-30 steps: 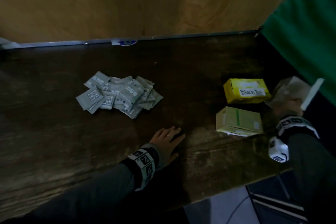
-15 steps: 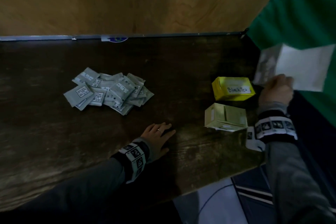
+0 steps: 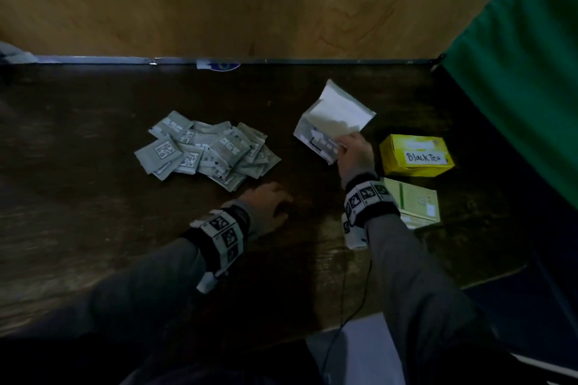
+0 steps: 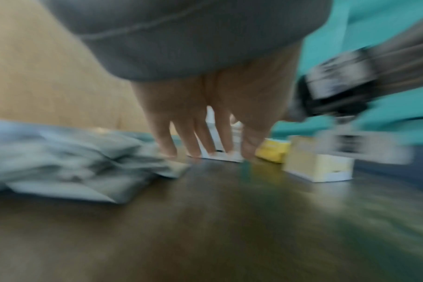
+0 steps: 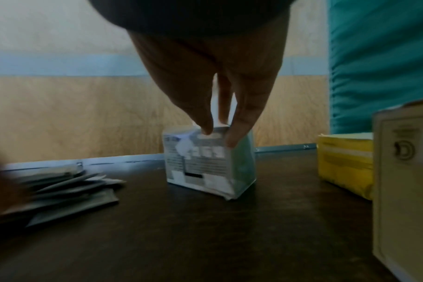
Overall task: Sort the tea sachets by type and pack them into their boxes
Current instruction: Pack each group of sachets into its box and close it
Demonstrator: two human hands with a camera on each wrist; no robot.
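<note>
A heap of grey-green tea sachets (image 3: 206, 150) lies left of centre on the dark table (image 3: 93, 228). My right hand (image 3: 350, 147) pinches the top edge of a white-and-grey box (image 3: 331, 122) with its flap up; the box stands on the table between the heap and the yellow box. In the right wrist view the fingertips (image 5: 205, 129) grip that box (image 5: 205, 167) at its rim. The yellow box (image 3: 416, 155) reads "Black Tea". A pale green box (image 3: 416, 203) lies beside my right wrist. My left hand (image 3: 272, 200) rests empty on the table just in front of the heap, fingers (image 4: 167, 145) pointing down to the wood.
A wooden wall panel (image 3: 219, 3) runs behind the table's far edge. Green cloth (image 3: 516, 72) hangs along the right side. A thin cable (image 3: 344, 306) drops over the table's near edge by my right forearm.
My right hand has carried the white box from beyond the table's right edge leftward and set it down between the sachets and the yellow box. My left hand has crept towards the heap.
</note>
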